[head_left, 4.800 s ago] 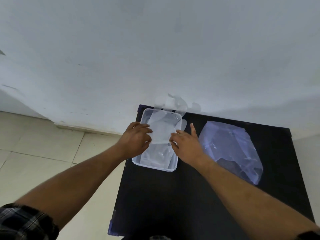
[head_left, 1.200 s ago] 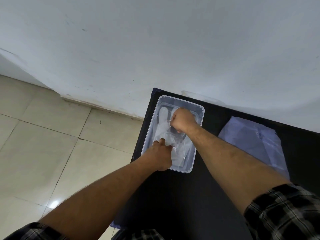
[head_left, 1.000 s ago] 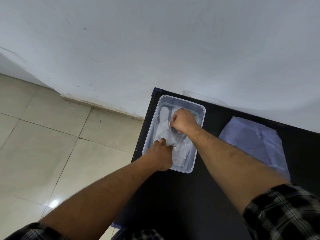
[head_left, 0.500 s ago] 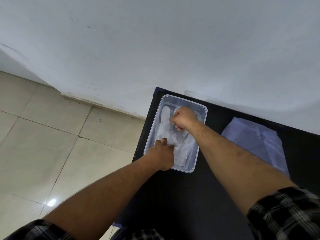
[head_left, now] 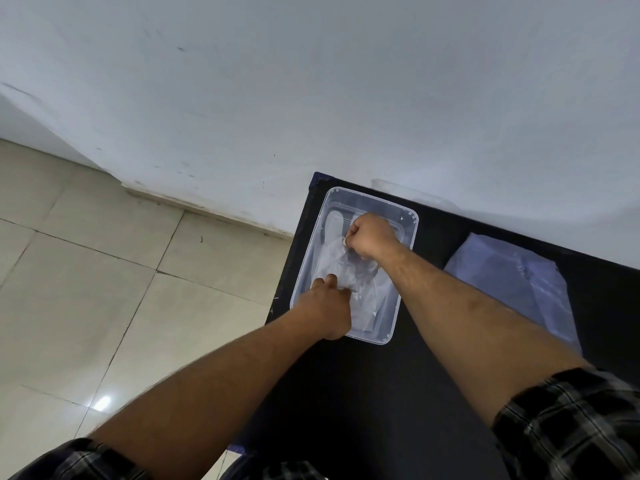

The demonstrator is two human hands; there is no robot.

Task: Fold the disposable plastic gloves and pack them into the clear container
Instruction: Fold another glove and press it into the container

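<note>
The right hand (head_left: 372,239) was fisted, pinching a plastic glove (head_left: 341,261) inside the clear container (head_left: 408,216) at frame centre. The left hand (head_left: 329,306), curled, pressed the glove's lower end. Judged risk: the springy film could unfold on release.

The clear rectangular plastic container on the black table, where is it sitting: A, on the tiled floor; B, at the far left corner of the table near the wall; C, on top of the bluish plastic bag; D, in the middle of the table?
B: the clear rectangular plastic container sits at the black table's far left corner by the white wall, with both hands inside it and the bluish plastic bag lying apart to its right.
</note>
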